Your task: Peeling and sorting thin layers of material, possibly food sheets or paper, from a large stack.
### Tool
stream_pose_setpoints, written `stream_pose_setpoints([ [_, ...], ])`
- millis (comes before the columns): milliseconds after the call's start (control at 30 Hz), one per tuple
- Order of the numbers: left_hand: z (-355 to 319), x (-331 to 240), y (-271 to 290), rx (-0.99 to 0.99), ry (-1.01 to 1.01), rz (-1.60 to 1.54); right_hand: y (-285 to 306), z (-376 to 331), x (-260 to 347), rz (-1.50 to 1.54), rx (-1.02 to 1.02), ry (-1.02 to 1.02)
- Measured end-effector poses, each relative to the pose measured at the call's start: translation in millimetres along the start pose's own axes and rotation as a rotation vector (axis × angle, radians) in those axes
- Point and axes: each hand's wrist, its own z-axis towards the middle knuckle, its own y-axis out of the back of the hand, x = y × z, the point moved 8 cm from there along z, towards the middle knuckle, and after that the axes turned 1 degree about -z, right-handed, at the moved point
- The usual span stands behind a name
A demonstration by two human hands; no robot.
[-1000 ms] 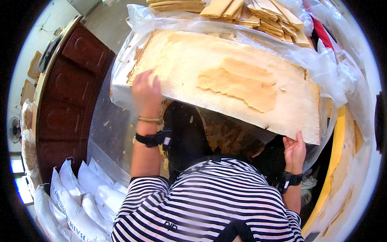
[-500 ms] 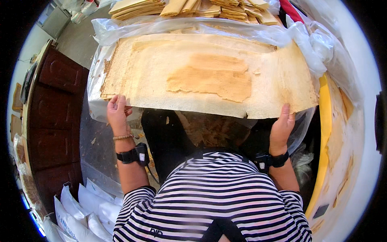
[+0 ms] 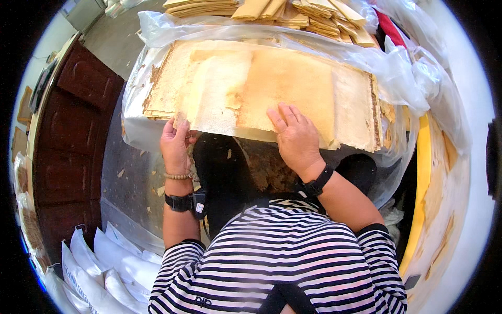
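Note:
A thin tan sheet, like dried bean-curd skin, lies over a stack of similar sheets. Its right part is folded over as a flap covering the middle. My left hand pinches the near edge at the left, thumb on top. On the near part of the flap rests my right hand, palm down with fingers stretched out. A ragged darker edge shows beside the flap's left side. Wrinkled clear plastic surrounds the stack.
Bundles of folded tan sheets lie beyond the stack, near a red cloth. A dark wooden cabinet stands at the left. White sacks lie near left. A yellow-edged panel runs along the right.
My right hand has brought the sheet's right end over to the left, covering the loose patch in the middle, and now lies on the flap. My left hand still pinches the near left edge.

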Motion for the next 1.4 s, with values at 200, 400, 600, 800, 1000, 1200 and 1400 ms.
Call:
stream_pose_setpoints([
  [200, 2, -3, -1, 0.054, 0.189, -0.041, -7, -2, -3, -0.006, 0.125, 0.102],
  [400, -13, 2, -31, 0.155, 0.286, -0.184, -5, 2, 11, 0.007, 0.200, 0.120],
  [600, -15, 9, -14, 0.117, 0.256, -0.183, -12, 5, 21, 0.085, 0.107, 0.113],
  [800, -50, 22, -16, 0.264, 0.443, -0.131, 25, 2, -16, 0.079, 0.203, 0.323],
  [1000, -109, 53, -66, 0.749, 0.696, -0.015, 53, -41, -96, -0.074, 0.123, 0.138],
  [1200, -121, 64, -123, 0.675, 0.588, 0.036, 50, -65, -83, 0.009, 0.044, -0.017],
  [1400, -187, 37, -173, 1.430, 0.451, 0.307, 70, -80, -111, 0.086, -0.083, 0.002],
])
